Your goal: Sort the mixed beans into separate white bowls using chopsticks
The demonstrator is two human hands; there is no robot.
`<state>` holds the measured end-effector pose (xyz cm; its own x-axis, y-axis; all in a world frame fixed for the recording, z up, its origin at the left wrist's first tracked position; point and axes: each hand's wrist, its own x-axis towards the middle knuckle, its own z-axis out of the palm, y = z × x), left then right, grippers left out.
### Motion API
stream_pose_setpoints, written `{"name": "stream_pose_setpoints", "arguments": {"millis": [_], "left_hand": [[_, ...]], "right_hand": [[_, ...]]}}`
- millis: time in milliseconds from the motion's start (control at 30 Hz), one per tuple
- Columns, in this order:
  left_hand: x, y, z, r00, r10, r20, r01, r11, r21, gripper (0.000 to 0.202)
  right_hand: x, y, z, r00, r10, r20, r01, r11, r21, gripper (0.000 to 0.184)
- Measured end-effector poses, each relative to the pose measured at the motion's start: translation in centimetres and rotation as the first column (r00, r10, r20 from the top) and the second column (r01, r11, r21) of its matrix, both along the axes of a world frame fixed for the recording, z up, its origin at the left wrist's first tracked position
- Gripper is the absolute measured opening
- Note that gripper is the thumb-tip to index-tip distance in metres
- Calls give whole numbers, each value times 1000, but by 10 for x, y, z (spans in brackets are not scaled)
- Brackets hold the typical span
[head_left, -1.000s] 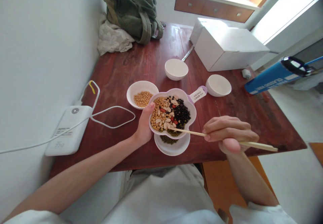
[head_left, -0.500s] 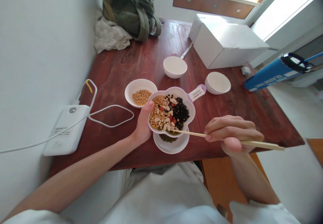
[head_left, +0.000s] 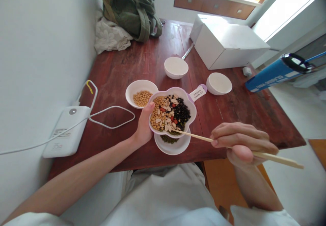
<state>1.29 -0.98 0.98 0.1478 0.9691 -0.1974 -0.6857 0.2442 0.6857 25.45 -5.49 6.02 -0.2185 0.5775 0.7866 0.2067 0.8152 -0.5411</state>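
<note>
My left hand grips the left rim of a white, purple-edged scalloped dish, thumb on top. Inside lie yellow soybeans, black beans, pale peanuts, a few red pieces and some green beans at the near edge. My right hand is closed around wooden chopsticks; their tips reach the peanuts and green beans at the dish's near side. The dish partly covers a white bowl of green beans beneath it. Touching its left side is a white bowl of soybeans.
Two more white bowls stand farther back on the red-brown table. A white box, a blue bottle and a green bag stand around them. At left lies a white power bank with a looped cable.
My right hand has moved slightly right and toward me, with the chopsticks' rear ends lower. Their tips stay in the dish, and my left hand keeps its hold.
</note>
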Motion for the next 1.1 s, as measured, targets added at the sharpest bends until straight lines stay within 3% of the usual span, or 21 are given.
{"name": "stream_pose_setpoints", "arguments": {"millis": [400,567,800,1100], "left_hand": [[-1,-1,-3,1000,-2,6,3,1000,-4,63],[0,-1,-3,1000,4,0,-4,1000,9,60],[1,-1,-2,1000,13,-6,-13,1000,19,56],[2,-1,-6,999,39,16,-40,999,23,51]], "right_hand": [[-1,2,-3,997,-62,54,67,993,-98,50],[-2,-3,-5,990,-126,-67,107,966,-237,50],[-1,-5,-26,947,-148,-285,28,923,-384,51],[0,-7,-36,892,-159,-423,-63,883,-465,53]]}}
